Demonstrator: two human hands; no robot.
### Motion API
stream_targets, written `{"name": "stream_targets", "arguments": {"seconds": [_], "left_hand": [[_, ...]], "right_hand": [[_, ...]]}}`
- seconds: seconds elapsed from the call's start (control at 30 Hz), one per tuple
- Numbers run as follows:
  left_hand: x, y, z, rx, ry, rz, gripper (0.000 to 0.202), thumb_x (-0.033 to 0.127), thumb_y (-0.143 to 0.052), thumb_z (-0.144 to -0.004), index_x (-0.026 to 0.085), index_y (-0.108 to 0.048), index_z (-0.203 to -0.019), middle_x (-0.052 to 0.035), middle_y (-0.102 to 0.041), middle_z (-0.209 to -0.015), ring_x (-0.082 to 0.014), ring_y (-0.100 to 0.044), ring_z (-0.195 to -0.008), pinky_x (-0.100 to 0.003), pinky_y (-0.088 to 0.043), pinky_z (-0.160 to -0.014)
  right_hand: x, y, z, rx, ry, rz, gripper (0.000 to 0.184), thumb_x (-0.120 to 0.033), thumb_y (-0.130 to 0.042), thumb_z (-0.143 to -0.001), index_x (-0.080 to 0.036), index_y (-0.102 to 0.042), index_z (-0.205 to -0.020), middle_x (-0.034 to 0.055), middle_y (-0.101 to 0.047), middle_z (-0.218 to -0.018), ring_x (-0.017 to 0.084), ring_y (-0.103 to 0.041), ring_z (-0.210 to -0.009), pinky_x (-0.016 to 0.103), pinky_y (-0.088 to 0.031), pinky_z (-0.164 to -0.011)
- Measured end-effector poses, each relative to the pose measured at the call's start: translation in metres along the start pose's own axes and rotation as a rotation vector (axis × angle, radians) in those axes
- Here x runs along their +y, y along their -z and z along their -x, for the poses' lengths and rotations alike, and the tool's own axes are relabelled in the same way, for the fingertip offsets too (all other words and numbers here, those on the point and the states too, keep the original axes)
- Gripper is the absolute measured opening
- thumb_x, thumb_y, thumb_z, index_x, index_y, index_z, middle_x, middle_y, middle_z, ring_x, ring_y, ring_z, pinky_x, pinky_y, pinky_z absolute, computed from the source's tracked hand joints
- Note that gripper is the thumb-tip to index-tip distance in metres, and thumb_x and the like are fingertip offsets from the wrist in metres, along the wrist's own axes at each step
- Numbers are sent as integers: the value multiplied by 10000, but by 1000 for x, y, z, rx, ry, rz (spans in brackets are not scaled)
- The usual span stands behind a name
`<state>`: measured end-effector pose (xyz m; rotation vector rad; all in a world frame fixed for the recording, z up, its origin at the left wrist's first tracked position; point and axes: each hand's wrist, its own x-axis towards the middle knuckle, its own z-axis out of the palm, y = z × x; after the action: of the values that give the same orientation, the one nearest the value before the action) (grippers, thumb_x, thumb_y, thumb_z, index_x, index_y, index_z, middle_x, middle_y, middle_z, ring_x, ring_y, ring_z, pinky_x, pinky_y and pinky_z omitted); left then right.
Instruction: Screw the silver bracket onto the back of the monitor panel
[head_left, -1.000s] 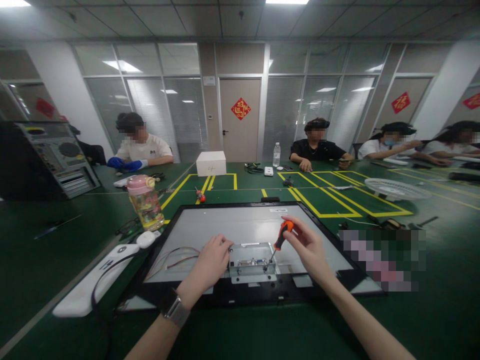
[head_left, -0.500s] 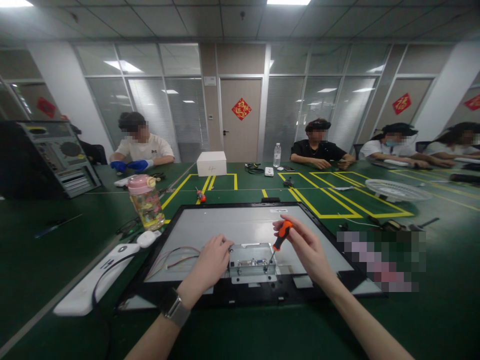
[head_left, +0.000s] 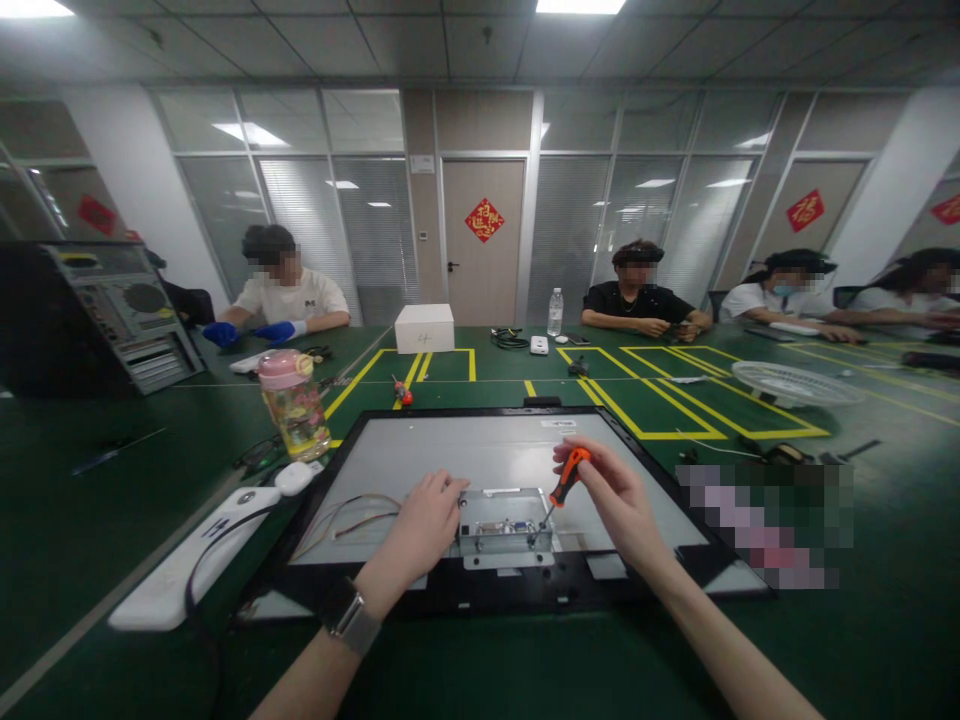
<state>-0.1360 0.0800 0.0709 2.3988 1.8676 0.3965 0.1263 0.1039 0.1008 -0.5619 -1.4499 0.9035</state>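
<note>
A flat display panel with a black frame lies face down on the green table. On its near middle sits a small metal housing with a row of connector ports. My left hand is closed round the left end of this housing, some fingertips hidden behind it. Between the fingers and thumb of my right hand is an orange and black screwdriver, tilted, its shaft pointing down and left. The tip is at the right end of the housing's port side; whether it sits in a screw I cannot tell.
Left of the panel lie a white power bank-like device with a black cable and a pink-lidded bottle. Beyond are a red screwdriver, a white box and a water bottle. A computer case stands far left. Several people sit opposite.
The screwdriver's handle and my right hand have shifted slightly right and down, tilting the shaft more. My left hand stays on the metal housing. A co-worker's blue-gloved hand has moved left.
</note>
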Motion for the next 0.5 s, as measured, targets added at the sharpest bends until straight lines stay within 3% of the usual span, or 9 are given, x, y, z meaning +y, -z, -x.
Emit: {"name": "stream_targets", "arguments": {"seconds": [0.1,0.33,0.5], "left_hand": [[0,0,0,3,-5,4,413,123,-361,-936,175,-591,-1275,-99,-580,-1163,-227,-545,-1090,-367,-430,-1002],[0,0,1,-1,7,-16,431,120,-366,-927,197,-572,-1298,-91,-578,-1162,-233,-540,-1087,-367,-431,-993],[0,-1,0,-9,-6,-28,437,116,-368,-920,187,-573,-1299,-99,-573,-1168,-241,-531,-1092,-380,-428,-998]], "right_hand": [[1,1,-1,30,31,68,185,-410,-738,-829,-269,-752,-947,38,-681,-927,199,-675,-821,320,-586,-724],[0,4,-1,-18,-33,56,350,-415,-660,-897,-260,-677,-1210,83,-753,-1022,234,-714,-903,409,-590,-846],[-1,0,0,-31,7,55,285,-420,-642,-904,-276,-711,-1141,78,-721,-1052,229,-703,-913,380,-597,-809]]}}
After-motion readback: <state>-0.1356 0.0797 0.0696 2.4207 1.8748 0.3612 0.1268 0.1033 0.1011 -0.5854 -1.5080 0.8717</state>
